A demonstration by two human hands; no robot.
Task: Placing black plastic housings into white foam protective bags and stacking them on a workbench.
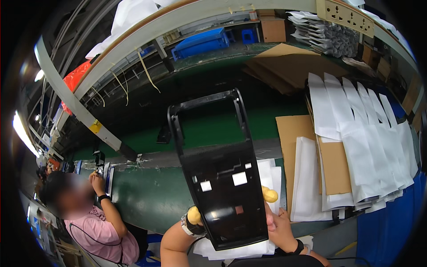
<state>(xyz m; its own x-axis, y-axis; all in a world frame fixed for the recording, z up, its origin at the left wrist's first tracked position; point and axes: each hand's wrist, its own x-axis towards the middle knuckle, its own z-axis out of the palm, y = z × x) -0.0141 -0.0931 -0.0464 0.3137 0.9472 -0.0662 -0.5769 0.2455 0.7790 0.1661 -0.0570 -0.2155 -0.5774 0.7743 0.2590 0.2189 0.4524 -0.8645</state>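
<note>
Grip: a glossy black plastic panel with an open rectangular end frame (pixel 227 191) is grasped at opposite side edges by the left hand (pixel 195 216), largely hidden, and the right hand (pixel 279 226); yellow fingertip covers (pixel 270 194) are worn on both. The panel is held tilted over the near part of the dark-green surface (pixel 155 193). Judged light, stiff, slippery and easily scratched; the slim frame bars might flex, so the solid lower edges are best taken. Right of the panel, flat white sleeves (pixel 371 151) are stacked by brown cardboard (pixel 336 171); their contents cannot be told.
</note>
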